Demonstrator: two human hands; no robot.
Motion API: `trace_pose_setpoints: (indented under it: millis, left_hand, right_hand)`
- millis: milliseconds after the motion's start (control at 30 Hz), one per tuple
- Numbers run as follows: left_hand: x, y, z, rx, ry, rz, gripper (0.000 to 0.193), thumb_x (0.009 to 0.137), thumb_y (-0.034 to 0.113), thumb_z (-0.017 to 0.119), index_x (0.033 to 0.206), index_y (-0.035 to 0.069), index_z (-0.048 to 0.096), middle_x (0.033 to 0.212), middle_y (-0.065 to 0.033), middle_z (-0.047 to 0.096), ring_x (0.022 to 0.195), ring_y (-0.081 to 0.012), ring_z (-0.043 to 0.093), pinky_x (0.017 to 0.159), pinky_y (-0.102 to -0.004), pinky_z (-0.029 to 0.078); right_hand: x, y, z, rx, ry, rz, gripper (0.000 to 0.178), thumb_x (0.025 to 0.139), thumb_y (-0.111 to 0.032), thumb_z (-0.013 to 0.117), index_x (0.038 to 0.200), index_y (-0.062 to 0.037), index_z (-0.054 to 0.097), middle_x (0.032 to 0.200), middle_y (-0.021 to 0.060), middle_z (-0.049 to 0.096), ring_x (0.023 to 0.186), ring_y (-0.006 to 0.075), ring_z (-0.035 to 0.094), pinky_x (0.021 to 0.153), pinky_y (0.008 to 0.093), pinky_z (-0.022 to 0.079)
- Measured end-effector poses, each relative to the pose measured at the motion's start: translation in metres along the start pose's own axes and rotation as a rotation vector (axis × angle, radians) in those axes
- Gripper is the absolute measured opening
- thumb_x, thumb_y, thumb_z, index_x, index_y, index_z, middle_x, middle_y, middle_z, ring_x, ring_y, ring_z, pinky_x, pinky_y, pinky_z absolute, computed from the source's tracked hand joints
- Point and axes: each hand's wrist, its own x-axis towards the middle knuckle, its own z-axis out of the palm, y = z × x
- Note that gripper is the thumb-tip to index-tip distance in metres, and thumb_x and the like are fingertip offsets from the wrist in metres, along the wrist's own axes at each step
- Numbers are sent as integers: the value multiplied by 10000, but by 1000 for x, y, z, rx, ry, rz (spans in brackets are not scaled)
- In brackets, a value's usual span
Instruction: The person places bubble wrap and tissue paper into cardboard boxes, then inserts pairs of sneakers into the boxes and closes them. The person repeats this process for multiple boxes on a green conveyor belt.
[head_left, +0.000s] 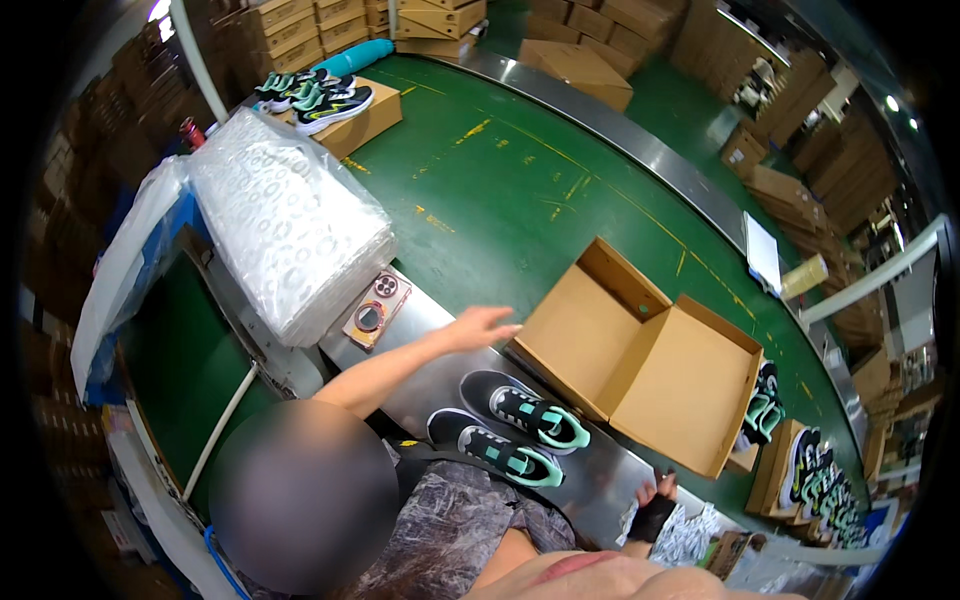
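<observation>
My left hand (485, 326) is open, its fingers stretched toward the left corner of an open brown shoe box (585, 345); whether they touch it I cannot tell. The box lies with its lid folded out, and both halves show bare cardboard inside. Close to my body, two dark sneakers (540, 415) with mint-green heels sit side by side on the metal ledge (610, 468). My right hand (655, 492), with a black wrap at the wrist, is beside crumpled silvery tissue paper (685, 535). Its fingers are slightly curled and apart, with nothing visible between them.
A plastic-wrapped stack of patterned sheets (290, 220) stands at left, beside a phone (378, 310). Beyond are sneakers on a carton (355, 120) and a teal bottle (355, 57). More sneakers (820, 475) line the right of the green belt (470, 170). A white sheet (762, 255) lies at its far edge.
</observation>
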Motion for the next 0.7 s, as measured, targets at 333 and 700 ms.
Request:
trace_pose_setpoints:
  millis: [333,700]
  left_hand:
    - [-105,-203,-258,704,849,-380,326,759,228,518,979,-12,531,1006,-230,513,982,-357,470,830,-386,386]
    - [-115,-170,-247,652,360,-855,749,674,624,512,1310,299,284,1414,-85,98,1284,-368,43,910,-666,59]
  right_hand:
    - [0,111,-104,-1006,540,-423,337,827,-258,527,1045,-2,507,943,114,573,868,232,524,748,333,407]
    - [-23,57,4,-487,288,-844,267,839,-189,510,1001,21,542,786,37,525,640,99,433,593,213,370]
